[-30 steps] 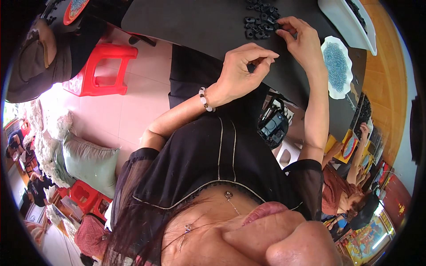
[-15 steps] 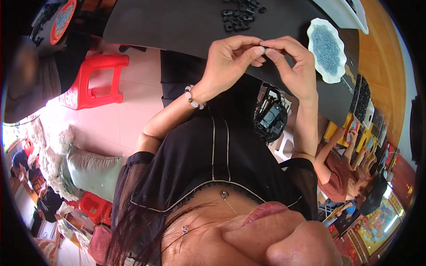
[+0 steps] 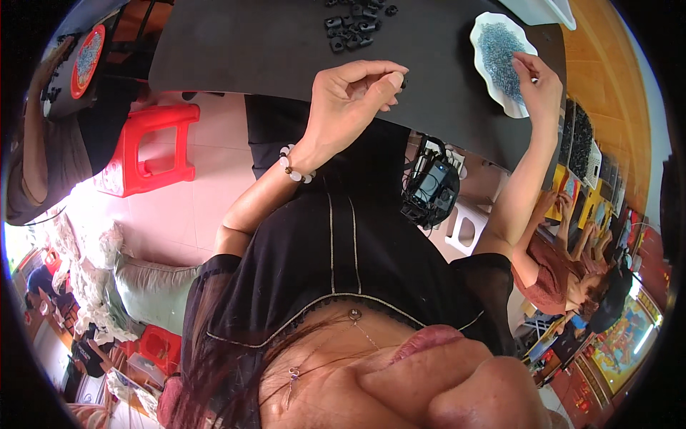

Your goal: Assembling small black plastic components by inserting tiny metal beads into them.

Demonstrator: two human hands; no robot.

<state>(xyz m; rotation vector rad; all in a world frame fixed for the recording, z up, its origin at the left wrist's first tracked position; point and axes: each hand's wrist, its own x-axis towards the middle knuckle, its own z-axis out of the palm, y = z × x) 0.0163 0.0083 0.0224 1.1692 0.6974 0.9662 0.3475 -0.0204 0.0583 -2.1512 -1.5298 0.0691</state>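
My left hand (image 3: 351, 104) is raised over the near edge of the dark table, thumb and fingertips pinched on a small black part (image 3: 404, 84), mostly hidden by the fingers. My right hand (image 3: 541, 87) reaches over a white scalloped dish (image 3: 481, 70) on the right of the table. Its thumb and forefinger come together at a heap of tiny blue-grey shiny pieces (image 3: 498, 53) in the dish. Whether a piece sits between those fingertips is too small to see. Several black moulded parts (image 3: 350, 28) with holes lie loose at the far side of the table.
A white tray (image 3: 547, 11) stands behind the dish. Below the table edge hangs a black bag of electronics (image 3: 432, 182). To the left are a red stool (image 3: 153, 150) and a person beside a red plate (image 3: 87, 63). Other people (image 3: 550, 275) sit at the right.
My right hand has left the left hand's fingertips and moved right to the heap in the white dish. The left hand stays pinched; the view has shifted slightly.
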